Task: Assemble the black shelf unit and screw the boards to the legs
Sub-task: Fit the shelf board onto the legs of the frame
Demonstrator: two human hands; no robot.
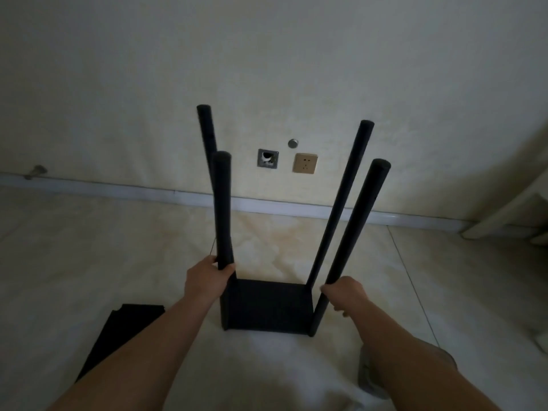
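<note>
The floor [89, 247] is carrying everything here, pale tile running back to the wall [267, 54]. On it the shelf unit [267, 304] is standing straight ahead of the person, one black board at the bottom and four legs rising with their long axes upright, splaying outward a little toward the tops. The left hand [207, 280] is curling round the near left leg [224, 209] low down, and the right hand [344, 295] is gripping the near right leg [355, 232] at a similar height, so both are equally close. A loose board [118, 333], possibly more than one stacked, is lying to the left beside the forearm, not blocking anything. A wall socket [304, 163] is sitting behind the legs.
</note>
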